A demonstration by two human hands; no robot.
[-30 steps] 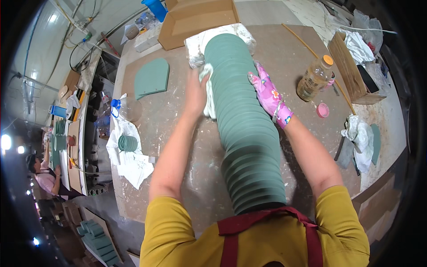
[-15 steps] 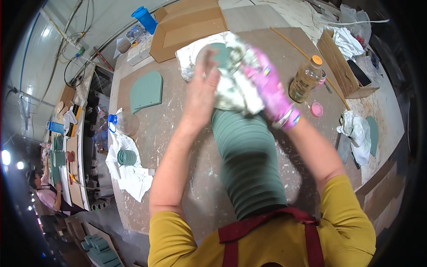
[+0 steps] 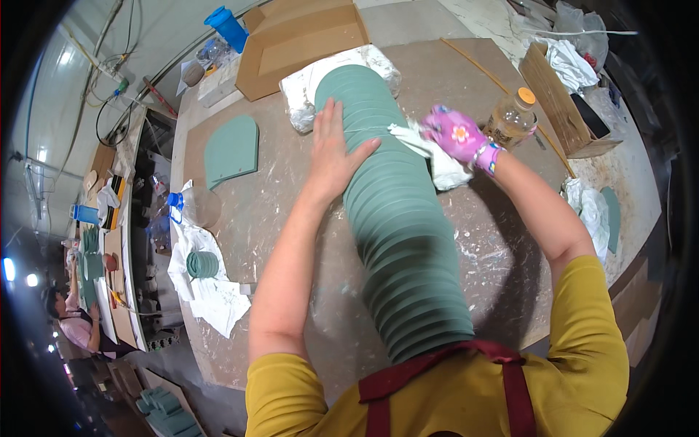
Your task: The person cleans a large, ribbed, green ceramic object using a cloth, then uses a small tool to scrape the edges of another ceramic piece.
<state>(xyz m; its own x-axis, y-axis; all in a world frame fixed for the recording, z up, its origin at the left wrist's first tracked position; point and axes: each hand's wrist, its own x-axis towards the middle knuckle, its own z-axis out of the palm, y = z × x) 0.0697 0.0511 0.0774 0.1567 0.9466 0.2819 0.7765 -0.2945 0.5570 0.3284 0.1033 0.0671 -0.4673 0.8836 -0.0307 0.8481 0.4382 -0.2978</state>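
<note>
A long row of green round-ended plates, packed face to face, stretches from near my body to the far middle of the table. Its far end lies against a white wrapped block. My bare left hand rests along the row's left side, fingers stretched and thumb apart on the plates. On the right, my right hand, in a pink flowered glove, grips a white cloth. One end of that cloth touches the row's right edge; the rest hangs beside it.
A single green plate lies left. An orange-capped bottle stands behind my right hand. Farther out are an open cardboard box, a wooden stick and a wooden box. A person works at another bench, far left.
My right hand has moved right and nearer with the cloth, uncovering the row's far end. My left hand has come down from that end onto the row's left side.
</note>
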